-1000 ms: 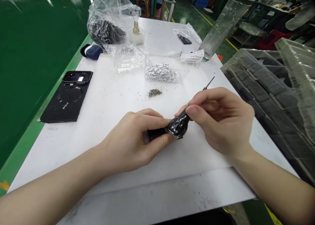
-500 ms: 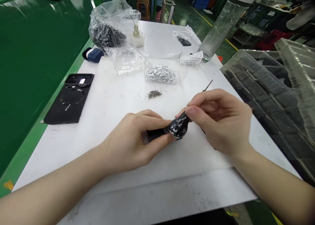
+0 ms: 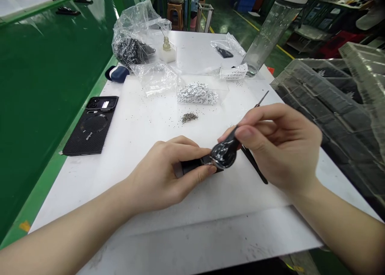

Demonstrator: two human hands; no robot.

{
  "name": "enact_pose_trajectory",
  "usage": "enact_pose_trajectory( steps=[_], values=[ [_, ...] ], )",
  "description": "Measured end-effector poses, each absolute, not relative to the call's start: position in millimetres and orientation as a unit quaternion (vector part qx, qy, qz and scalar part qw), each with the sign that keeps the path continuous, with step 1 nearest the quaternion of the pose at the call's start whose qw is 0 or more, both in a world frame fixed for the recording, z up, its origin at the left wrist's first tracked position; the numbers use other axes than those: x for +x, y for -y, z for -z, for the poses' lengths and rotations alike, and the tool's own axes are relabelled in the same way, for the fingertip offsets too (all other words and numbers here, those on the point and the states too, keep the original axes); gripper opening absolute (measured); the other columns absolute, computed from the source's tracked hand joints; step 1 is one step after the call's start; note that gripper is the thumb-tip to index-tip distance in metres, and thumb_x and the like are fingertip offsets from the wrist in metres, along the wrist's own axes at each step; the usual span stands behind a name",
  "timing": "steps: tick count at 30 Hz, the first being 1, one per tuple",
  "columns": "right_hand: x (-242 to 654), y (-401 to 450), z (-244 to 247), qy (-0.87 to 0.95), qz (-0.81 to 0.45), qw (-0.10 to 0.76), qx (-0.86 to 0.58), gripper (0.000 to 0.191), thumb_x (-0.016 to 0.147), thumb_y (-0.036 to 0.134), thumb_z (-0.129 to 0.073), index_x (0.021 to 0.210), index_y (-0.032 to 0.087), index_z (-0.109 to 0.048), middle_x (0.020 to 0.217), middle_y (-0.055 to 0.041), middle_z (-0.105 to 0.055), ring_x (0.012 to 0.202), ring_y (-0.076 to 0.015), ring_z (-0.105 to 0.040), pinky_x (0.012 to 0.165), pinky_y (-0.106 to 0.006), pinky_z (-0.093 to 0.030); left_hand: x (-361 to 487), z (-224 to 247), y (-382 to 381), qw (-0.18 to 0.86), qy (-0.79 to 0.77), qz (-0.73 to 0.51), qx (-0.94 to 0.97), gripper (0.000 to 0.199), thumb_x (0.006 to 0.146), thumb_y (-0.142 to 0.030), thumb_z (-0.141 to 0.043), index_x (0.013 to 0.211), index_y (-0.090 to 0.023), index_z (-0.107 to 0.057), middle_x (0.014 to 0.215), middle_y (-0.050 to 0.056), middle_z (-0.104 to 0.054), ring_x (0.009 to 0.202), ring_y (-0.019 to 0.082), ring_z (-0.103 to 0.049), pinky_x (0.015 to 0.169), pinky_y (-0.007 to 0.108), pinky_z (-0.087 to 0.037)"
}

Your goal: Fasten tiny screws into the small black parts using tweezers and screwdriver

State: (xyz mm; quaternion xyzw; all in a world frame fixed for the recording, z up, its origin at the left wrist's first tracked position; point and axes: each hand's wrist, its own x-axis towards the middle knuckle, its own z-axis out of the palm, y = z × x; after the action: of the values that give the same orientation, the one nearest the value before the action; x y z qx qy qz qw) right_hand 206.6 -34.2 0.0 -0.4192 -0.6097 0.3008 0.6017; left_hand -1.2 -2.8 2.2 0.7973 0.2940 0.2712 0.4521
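Note:
Near the middle of the head view, my left hand (image 3: 168, 172) pinches a dark, strip-like piece (image 3: 192, 164) between thumb and fingers. Against its right end is a glossy black rounded part (image 3: 225, 152) with a silvery lower edge and a narrow stem. My right hand (image 3: 276, 146) grips that stem between thumb and fingertips. Whether the two pieces are joined I cannot tell. A thin metal shaft (image 3: 263, 98) sticks out behind my right fingers. Below them shows a slim black tool (image 3: 255, 166), its upper end hidden by the hand.
Ahead lie a heap of tiny metallic bits (image 3: 189, 117) and a clear tray (image 3: 207, 102) of small white pieces. A black-cased phone (image 3: 90, 126) lies left. Farther back are a plastic bag (image 3: 135, 30), small bottle (image 3: 166, 44) and tall clear cylinder (image 3: 267, 36). Compartment boxes (image 3: 327, 106) stand right.
My right hand has shifted slightly right and up with the glossy part, and the metal shaft has moved with it. More of the slim black tool shows. My left hand keeps its grip.

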Motion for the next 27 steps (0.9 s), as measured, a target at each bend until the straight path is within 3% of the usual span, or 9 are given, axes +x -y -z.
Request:
enact_pose_trajectory(
  steps=[4,9,12,14,18,27],
  values=[
    [208,33,-1,0.611,-0.297,0.585,-0.443,0.009,0.085,0.023,-0.079,0.089,0.025,-0.071,0.072,0.0014,-0.075,0.063,-0.0175,-0.073,0.056,-0.033,-0.060,-1,-3,2,0.448,-0.298,-0.269,0.799,0.019,0.093,-0.023,-0.067,0.104,-0.029,-0.081,0.095,0.002,-0.078,0.092,0.021,-0.071,0.078,0.032,-0.058],
    [231,20,-7,0.582,-0.285,0.628,-0.430,0.012,0.088,0.036,-0.076,0.089,0.026,-0.069,0.061,0.0053,-0.067,0.049,-0.0126,-0.062,0.050,-0.029,-0.050,-1,-2,4,0.414,-0.301,-0.273,0.815,0.021,0.093,-0.024,-0.068,0.112,-0.025,-0.078,0.106,0.003,-0.078,0.098,0.020,-0.073,0.086,0.032,-0.060],
    [247,15,-12,0.622,-0.283,0.552,-0.478,0.009,0.087,0.031,-0.077,0.090,0.024,-0.072,0.051,0.0073,-0.056,0.044,-0.0090,-0.048,0.044,-0.025,-0.037,-1,-2,6,0.400,-0.296,-0.299,0.814,0.027,0.092,-0.020,-0.069,0.118,-0.024,-0.072,0.113,0.002,-0.077,0.105,0.019,-0.072,0.094,0.031,-0.059],
    [254,16,-13,0.676,-0.301,0.460,-0.490,0.011,0.083,0.029,-0.080,0.091,0.023,-0.074,0.051,0.0071,-0.055,0.045,-0.0086,-0.043,0.043,-0.025,-0.032,-1,-3,7,0.400,-0.295,-0.311,0.810,0.023,0.089,-0.019,-0.072,0.112,-0.023,-0.071,0.111,0.001,-0.078,0.109,0.019,-0.072,0.096,0.030,-0.060],
    [257,17,-7,0.782,-0.300,0.288,-0.464,0.011,0.085,0.030,-0.075,0.094,0.022,-0.073,0.054,0.0069,-0.060,0.050,-0.0093,-0.047,0.053,-0.024,-0.041,0,-4,9,0.387,-0.295,-0.334,0.807,0.010,0.088,-0.015,-0.073,0.090,-0.023,-0.078,0.107,0.001,-0.080,0.107,0.018,-0.074,0.097,0.028,-0.059],
    [254,14,-1,0.802,-0.279,0.274,-0.452,0.014,0.092,0.033,-0.065,0.090,0.022,-0.073,0.054,0.0062,-0.060,0.049,-0.0093,-0.050,0.054,-0.024,-0.041,1,-15,5,0.401,-0.370,-0.408,0.732,0.006,0.080,-0.019,-0.081,0.079,-0.023,-0.077,0.097,0.005,-0.077,0.095,0.022,-0.071,0.080,0.033,-0.060]
  ],
)
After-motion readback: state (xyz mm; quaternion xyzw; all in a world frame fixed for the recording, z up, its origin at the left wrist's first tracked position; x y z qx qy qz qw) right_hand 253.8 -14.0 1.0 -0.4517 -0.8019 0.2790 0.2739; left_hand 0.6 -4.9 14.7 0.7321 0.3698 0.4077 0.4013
